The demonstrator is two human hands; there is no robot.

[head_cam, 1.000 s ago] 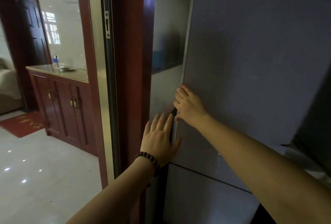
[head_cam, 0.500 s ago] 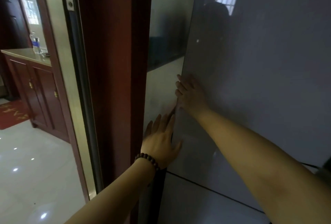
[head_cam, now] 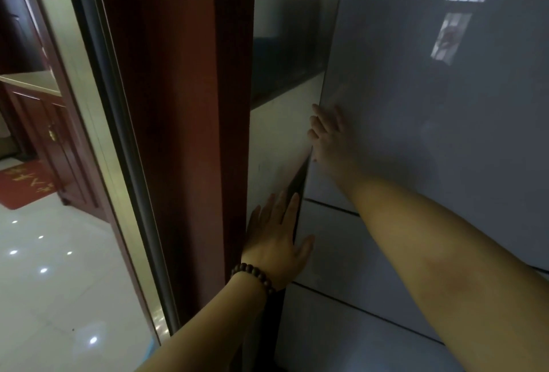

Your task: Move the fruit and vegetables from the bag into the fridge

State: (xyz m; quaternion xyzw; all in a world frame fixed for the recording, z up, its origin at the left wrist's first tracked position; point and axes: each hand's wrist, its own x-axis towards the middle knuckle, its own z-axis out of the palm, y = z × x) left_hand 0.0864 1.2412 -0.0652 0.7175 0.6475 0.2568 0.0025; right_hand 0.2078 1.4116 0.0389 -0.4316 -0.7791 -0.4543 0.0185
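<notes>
Fridge door (head_cam: 416, 133) upright; both hands, left (head_cam: 277, 241) & right (head_cam: 329, 133), flat, fingers straight, at its left edge.

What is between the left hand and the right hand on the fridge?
In the head view, only the left edge of the upper fridge door, with a dark gap beside it, lies between the left hand and the right hand.
</notes>
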